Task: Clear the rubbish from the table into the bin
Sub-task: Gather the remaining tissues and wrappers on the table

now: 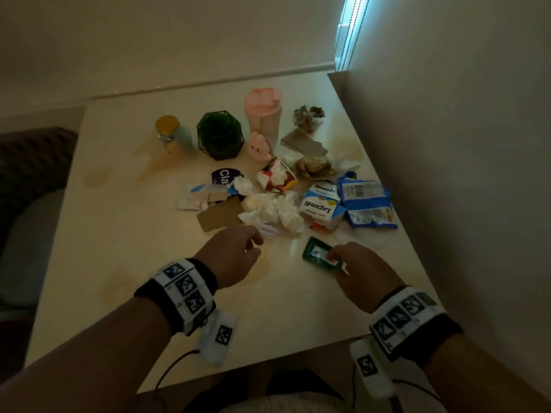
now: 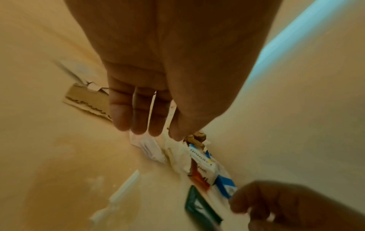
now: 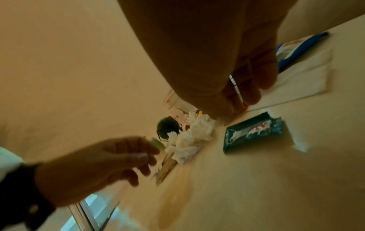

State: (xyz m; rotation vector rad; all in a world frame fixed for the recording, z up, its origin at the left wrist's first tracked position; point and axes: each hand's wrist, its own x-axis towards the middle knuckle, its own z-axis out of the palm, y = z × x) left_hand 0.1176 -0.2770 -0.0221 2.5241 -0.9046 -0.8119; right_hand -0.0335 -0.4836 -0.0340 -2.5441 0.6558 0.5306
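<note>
You've barely started, no bin in sight and the whole rubbish pile (image 1: 286, 198) still sits mid-table toward the right edge: torn cardboard, crumpled tissues, blue wrappers. Your left hand (image 1: 231, 254) hovers loose and empty by the tissues (image 1: 274, 210), while your right hand (image 1: 362, 271) pinches something small beside the green wrapper (image 1: 317, 254) near the front edge.
</note>
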